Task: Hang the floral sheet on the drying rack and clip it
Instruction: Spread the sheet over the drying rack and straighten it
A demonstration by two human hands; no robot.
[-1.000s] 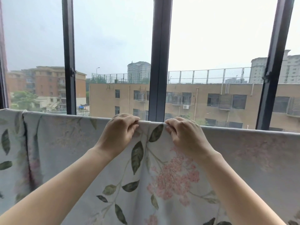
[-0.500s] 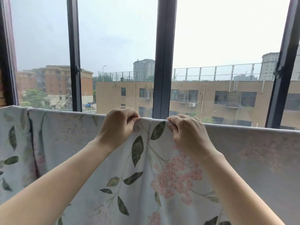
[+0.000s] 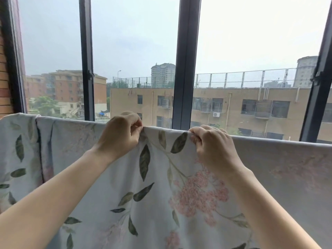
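Note:
The floral sheet (image 3: 158,186), pale with green leaves and pink blossoms, hangs draped over a horizontal bar that it hides completely. Its top fold runs across the whole view at mid height. My left hand (image 3: 120,135) pinches that top fold left of centre. A short way to the right, my right hand (image 3: 213,146) pinches the same fold, fingers curled over the edge. The stretch of fabric between the two hands is pulled fairly flat. No clip is in view.
Right behind the sheet stands a large window with dark frames (image 3: 185,69), looking out on buildings. A brick wall (image 3: 5,69) borders the far left. A bunched fold of the sheet (image 3: 41,146) hangs at the left.
My hands have drawn apart along the top fold, the left one shifting left and the right one right. The view has drifted slightly to the left.

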